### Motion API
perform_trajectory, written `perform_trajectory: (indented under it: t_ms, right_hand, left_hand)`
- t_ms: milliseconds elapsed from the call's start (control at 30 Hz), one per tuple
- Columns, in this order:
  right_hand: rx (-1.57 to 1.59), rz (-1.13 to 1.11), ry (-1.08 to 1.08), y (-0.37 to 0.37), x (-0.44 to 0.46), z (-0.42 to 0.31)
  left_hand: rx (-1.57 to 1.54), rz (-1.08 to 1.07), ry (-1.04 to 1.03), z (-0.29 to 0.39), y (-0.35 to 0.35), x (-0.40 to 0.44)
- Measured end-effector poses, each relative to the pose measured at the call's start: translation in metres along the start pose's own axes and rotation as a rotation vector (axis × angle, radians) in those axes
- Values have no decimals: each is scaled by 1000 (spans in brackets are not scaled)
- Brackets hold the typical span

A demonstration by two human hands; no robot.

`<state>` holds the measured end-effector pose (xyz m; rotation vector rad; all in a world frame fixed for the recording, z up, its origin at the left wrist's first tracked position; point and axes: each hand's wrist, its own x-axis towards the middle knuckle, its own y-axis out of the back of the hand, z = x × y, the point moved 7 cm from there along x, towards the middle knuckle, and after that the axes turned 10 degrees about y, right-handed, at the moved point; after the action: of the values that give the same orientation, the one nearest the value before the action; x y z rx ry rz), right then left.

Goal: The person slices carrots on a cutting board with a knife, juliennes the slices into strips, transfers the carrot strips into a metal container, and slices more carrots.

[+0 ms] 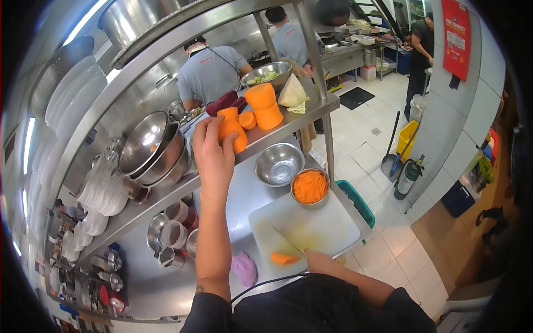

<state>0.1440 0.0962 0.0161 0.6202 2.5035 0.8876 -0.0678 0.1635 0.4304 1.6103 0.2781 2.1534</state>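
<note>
The person wore a black top (333,308) that filled the bottom centre of the frame, its cloth plain where it showed. The left sleeve (208,313), lower left of centre, was short and loose; the right sleeve (408,312), toward the lower right, matched it. A thin dark cord or edging (272,281) curved across the chest. A small dark mark (200,288) sat on the left arm beside the sleeve's hem. Both hands were bare.
</note>
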Motion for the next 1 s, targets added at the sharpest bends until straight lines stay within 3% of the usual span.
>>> perform_trajectory:
  t_ms: [67, 133, 200, 333, 400, 500, 600, 667, 800, 867, 1000]
  right_hand:
    - [0, 23, -18, 7, -1, -5]
    - [-13, 27, -15, 3, 4, 1]
    - [-28, 7, -17, -6, 4, 8]
    - [-5, 67, -37, -10, 7, 21]
    - [42, 104, -62, -8, 8, 27]
    - [68, 141, -90, -8, 8, 35]
    - [95, 262, 29, -10, 4, 37]
    - [113, 184, 5, -11, 4, 38]
    - [268, -23, -246, 10, -4, 19]
    - [70, 155, -57, 24, -8, 11]
    - [118, 147, -102, 35, -18, -3]
  left_hand:
    - [9, 38, -30, 1, 3, -9]
    - [-172, 218, -110, 6, 21, -36]
    - [-325, 196, -93, 13, 25, -83]
    - [-368, -403, 87, -37, -38, -249]
    - [-314, -553, 308, -79, -48, -352]
    - [-199, -775, 343, -86, -38, -429]
    - [-235, -700, 469, -95, -39, -455]
    - [-269, -708, 570, -99, -43, -453]
    - [-329, -679, 644, -102, -56, -436]
    - [-334, -674, 642, -103, -59, -430]
    - [-346, -651, 622, -102, -60, -425]
